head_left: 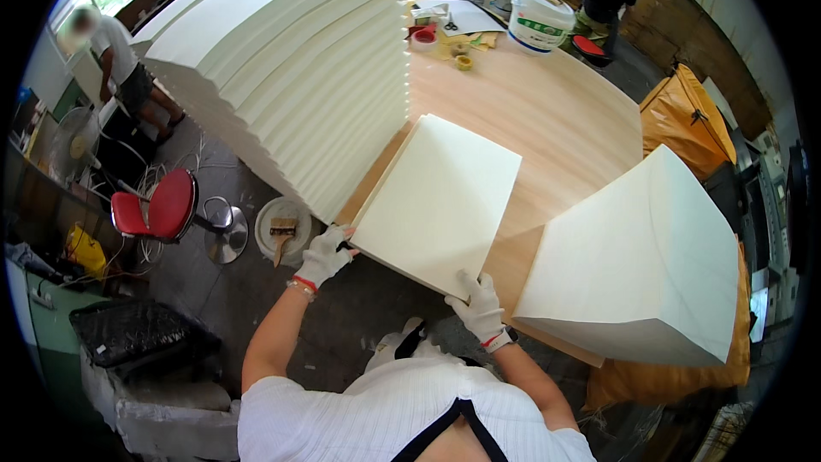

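A flat white rectangular board (440,201), or a thin stack of sheets, lies on the wood-topped table (569,111) before me. My left hand (325,258), in a white glove with bare fingertips, grips its near left corner; something small and dark shows by the fingers. At the near right corner my right hand (479,304), also gloved, has its thumb on top and its other fingers partly hidden at the edge. To the left rises a tall stack of white layered pieces (291,77) with stepped edges. A second white stack (633,265) stands at the right.
At the table's far end are a white bucket (540,19), tape rolls (463,62) and scissors (451,24). A brush (280,238) lies on a round tub (299,248) at floor level, near a red stool (171,204). Two people work farther off, left and right.
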